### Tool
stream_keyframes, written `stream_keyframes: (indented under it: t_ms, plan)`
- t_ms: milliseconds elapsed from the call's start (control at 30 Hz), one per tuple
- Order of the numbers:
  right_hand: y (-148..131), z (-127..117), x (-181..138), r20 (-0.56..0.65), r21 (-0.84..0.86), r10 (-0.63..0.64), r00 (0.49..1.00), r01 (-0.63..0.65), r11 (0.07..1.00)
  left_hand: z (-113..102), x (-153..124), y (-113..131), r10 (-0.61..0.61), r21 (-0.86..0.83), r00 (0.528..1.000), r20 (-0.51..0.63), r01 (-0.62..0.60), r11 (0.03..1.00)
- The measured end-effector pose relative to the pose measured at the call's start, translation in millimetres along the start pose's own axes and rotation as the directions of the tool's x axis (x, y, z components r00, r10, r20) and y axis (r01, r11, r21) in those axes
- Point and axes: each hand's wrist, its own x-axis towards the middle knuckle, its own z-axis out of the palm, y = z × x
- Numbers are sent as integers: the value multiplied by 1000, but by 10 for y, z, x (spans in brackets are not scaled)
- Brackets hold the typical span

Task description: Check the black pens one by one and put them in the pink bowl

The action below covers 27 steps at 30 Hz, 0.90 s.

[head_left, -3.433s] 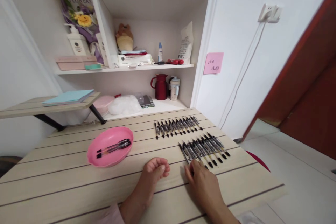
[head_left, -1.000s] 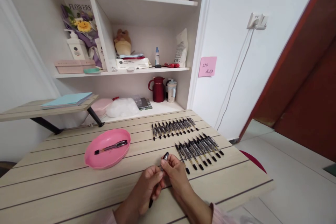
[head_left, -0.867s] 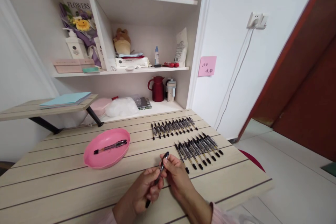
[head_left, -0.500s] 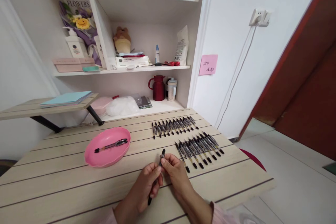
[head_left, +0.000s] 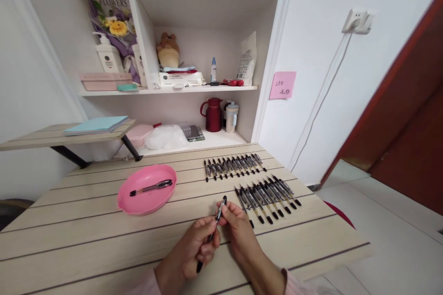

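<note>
My left hand (head_left: pixel 198 245) is closed round the barrel of a pen (head_left: pixel 219 213), whose black lower end sticks out below the fist. My right hand (head_left: pixel 237 222) pinches the pen's upper end between thumb and fingers; a black tip shows above them. The pen slants up to the right, and part of its barrel is hidden by my fingers. To the right of my hands lies a row of pens (head_left: pixel 268 196) side by side. Behind it is a second row of pens (head_left: pixel 235 166). A pink tray (head_left: pixel 138 171) on the left holds pens (head_left: pixel 152 187).
The slatted wooden table (head_left: pixel 104 239) meets a white shelf unit (head_left: pixel 194 91) at the back. A small raised stand (head_left: pixel 41 138) with blue paper (head_left: pixel 97 125) is at the left. On the lowest shelf are a red jug (head_left: pixel 213 115) and a cup (head_left: pixel 231 117).
The view has shifted slightly, so most things appear further right. Between my hands, more of the pen shows now. Both hands keep their hold on it.
</note>
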Motion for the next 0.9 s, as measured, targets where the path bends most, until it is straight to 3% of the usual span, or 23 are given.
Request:
stream_keyframes:
  t_ms: [200, 333, 400, 500, 567, 600, 700, 767, 800, 900]
  plan:
    - [-30, 31, -9, -66, 60, -31, 997, 35, 998, -14, -3, 11, 52, 88, 998, 34, -55, 995]
    - [-180, -22, 54, -187, 93, -126, 974, 145, 985, -20, -18, 21, 25, 125, 999, 33, -29, 992]
    - [-318, -107, 125, -225, 4, -184, 957, 190, 982, -25, -20, 23, 33, 123, 999, 17, -35, 992]
    - [-553, -271, 247, -162, -290, -269, 949, 215, 933, -32, -9, 18, 68, 109, 998, -11, -66, 992]
    - [-681, -357, 313, -99, -562, -325, 941, 217, 798, -38, 5, 10, 79, 89, 997, -19, -77, 993]
    - [-726, -381, 337, -61, -701, -346, 936, 206, 682, -42, 13, 7, 83, 77, 996, -22, -81, 994]
    - [-755, -377, 373, 65, -973, -328, 942, 132, 189, -56, 31, -2, 93, 44, 995, -36, -91, 995]
    - [-696, -333, 378, 104, -992, -263, 959, 81, -96, -65, 37, -6, 94, 28, 995, -43, -93, 995]
    - [-653, -310, 378, 106, -979, -232, 967, 61, -195, -69, 39, -7, 92, 23, 995, -47, -91, 996]
    - [-520, -263, 374, 99, -935, -176, 979, 31, -354, -76, 41, -14, 85, 24, 995, -57, -84, 996]
